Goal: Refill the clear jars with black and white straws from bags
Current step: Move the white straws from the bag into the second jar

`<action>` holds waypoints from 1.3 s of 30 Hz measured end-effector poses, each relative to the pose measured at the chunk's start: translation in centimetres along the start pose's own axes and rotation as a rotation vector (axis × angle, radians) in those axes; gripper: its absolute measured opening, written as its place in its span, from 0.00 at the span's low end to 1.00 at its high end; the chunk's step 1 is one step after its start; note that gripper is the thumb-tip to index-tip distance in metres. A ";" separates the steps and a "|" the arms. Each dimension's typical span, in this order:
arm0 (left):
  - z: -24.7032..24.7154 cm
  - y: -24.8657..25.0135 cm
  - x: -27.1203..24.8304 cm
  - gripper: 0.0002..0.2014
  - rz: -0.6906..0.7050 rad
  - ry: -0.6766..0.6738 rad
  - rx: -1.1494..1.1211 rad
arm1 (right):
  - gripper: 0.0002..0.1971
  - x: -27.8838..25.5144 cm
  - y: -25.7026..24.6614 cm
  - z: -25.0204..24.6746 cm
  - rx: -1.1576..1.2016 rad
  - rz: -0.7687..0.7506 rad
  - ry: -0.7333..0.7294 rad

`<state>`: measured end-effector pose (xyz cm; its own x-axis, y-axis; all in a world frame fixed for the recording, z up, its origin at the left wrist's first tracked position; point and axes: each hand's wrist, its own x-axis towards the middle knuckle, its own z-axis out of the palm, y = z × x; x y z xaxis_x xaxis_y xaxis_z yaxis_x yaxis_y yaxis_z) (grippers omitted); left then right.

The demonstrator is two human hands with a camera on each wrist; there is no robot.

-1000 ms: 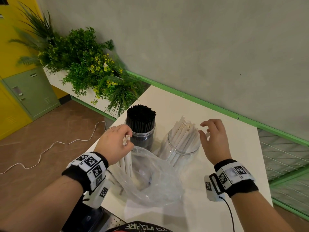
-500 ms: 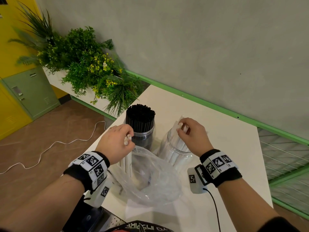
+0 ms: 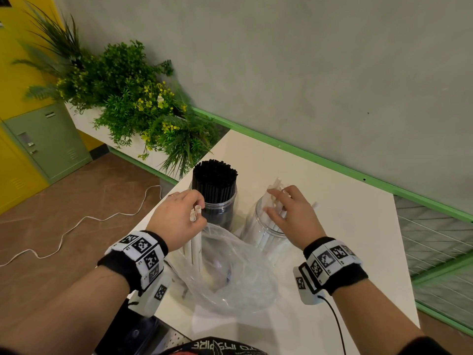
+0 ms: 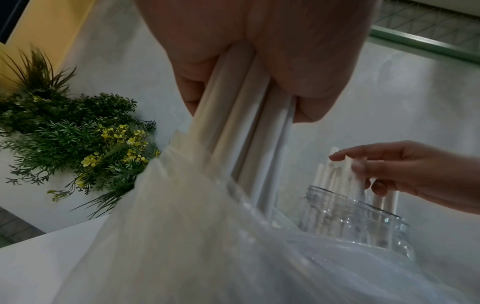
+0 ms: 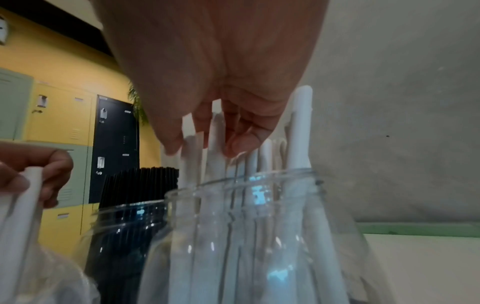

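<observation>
Since the earlier frame, the right hand (image 3: 291, 213) had spread its fingers loosely over the white straws (image 5: 298, 131) in the right jar (image 3: 263, 234). Only the left wrist view showed the left hand (image 4: 249, 51) gripping several bag straws (image 4: 244, 127) above the bag (image 3: 230, 272). Black straws (image 3: 214, 179) filled the left jar (image 3: 222, 210) on the table (image 3: 345, 239).

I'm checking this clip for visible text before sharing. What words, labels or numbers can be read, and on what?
"TO INSPIRE": white print, seen flipped and partly blurred, on the black item at the head view's bottom edge.
Small marks beside the square codes on the wrist bands: too small to read.
Tags on the lockers: blurred, unreadable.
</observation>
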<state>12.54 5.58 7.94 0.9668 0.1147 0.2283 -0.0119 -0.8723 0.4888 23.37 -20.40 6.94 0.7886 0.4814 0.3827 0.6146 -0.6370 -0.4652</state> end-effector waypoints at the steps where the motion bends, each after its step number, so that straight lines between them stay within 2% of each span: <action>1: 0.0 0.0 0.0 0.10 -0.002 -0.002 0.002 | 0.18 -0.1 0.1 0.1 -0.022 -0.008 -0.014; 7: -0.1 0.1 0.0 0.10 -0.003 -0.008 -0.002 | 0.13 0.0 0.4 0.3 -0.022 -0.073 0.127; 10: -0.1 0.1 0.0 0.10 -0.005 -0.011 -0.004 | 0.13 0.0 0.6 0.4 -0.096 -0.094 0.143; 15: -0.2 0.0 -0.1 0.10 -0.007 -0.008 -0.011 | 0.26 -1.0 0.6 1.0 -0.117 -0.102 0.133; 19: -0.1 -0.2 -0.1 0.10 -0.008 -0.015 -0.011 | 0.31 -1.5 0.4 1.0 -0.027 -0.008 0.053; 25: 0.0 -0.4 -0.1 0.09 0.005 -0.017 -0.013 | 0.30 0.6 0.2 1.1 -0.045 0.039 0.104; 30: 0.0 -0.5 -0.1 0.08 0.006 -0.015 -0.006 | 0.14 2.2 0.0 1.9 -0.076 -0.090 0.140; 33: 0.0 -0.6 -0.2 0.08 0.006 -0.021 -0.013 | 0.14 1.8 -0.3 2.2 -0.068 -0.136 0.167; 36: 0.0 -0.6 -0.3 0.08 0.003 -0.029 -0.016 | 0.15 0.4 -0.1 2.2 -0.065 -0.108 0.190; 39: -0.1 -0.7 -0.3 0.09 -0.001 -0.031 -0.014 | 0.19 -1.4 0.2 2.1 -0.122 -0.079 0.146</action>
<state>12.19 6.19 7.64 0.9743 0.1006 0.2013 -0.0142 -0.8654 0.5009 22.42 -19.96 4.59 0.7211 0.4464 0.5298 0.6608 -0.6730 -0.3323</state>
